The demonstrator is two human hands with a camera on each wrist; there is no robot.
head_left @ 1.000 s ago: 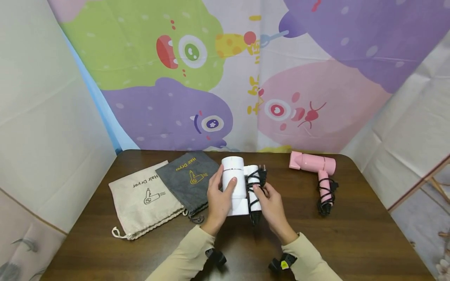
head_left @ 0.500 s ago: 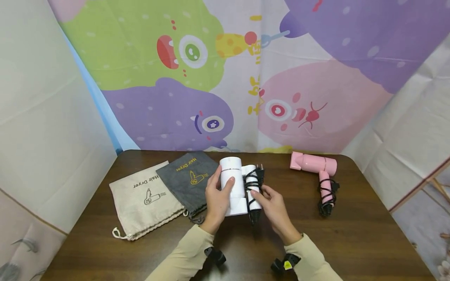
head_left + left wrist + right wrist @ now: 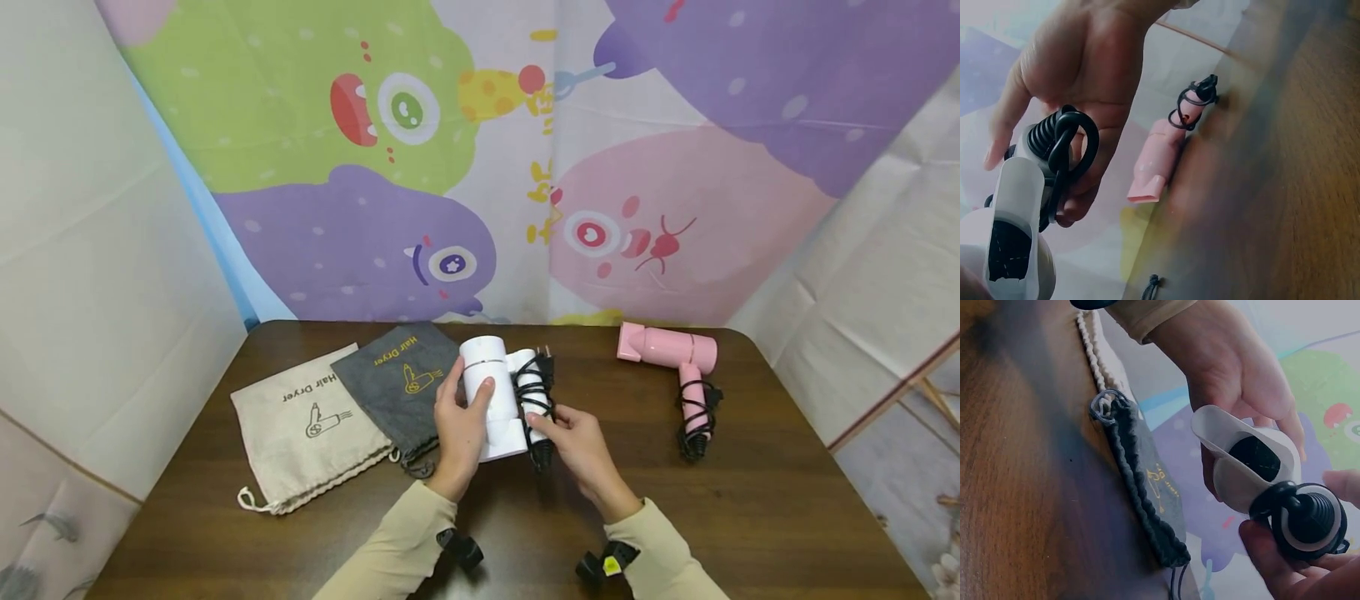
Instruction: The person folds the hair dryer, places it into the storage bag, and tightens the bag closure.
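Note:
A white hair dryer [image 3: 490, 392], its handle folded alongside the barrel, is held up between both hands over the table. My left hand [image 3: 461, 433] grips the barrel, thumb across its front. With thumb and fingers my right hand [image 3: 581, 450] holds the folded handle, which has a black power cord [image 3: 532, 387] wound round it and the plug at its far end. In the right wrist view the flat nozzle [image 3: 1254, 456] faces the camera, beside the ribbed cord end [image 3: 1313, 519].
A pink hair dryer [image 3: 667, 348], cord wrapped on its handle, lies at the back right of the brown table [image 3: 540, 550]. On the left, a cream drawstring bag [image 3: 292, 450] lies partly under a dark grey drawstring bag [image 3: 390, 383]. A cartoon-print cloth [image 3: 517, 275] hangs behind.
The white hair dryer has shifted slightly left and tilted a little in both hands. My right hand's thumb has slid lower along the handle.

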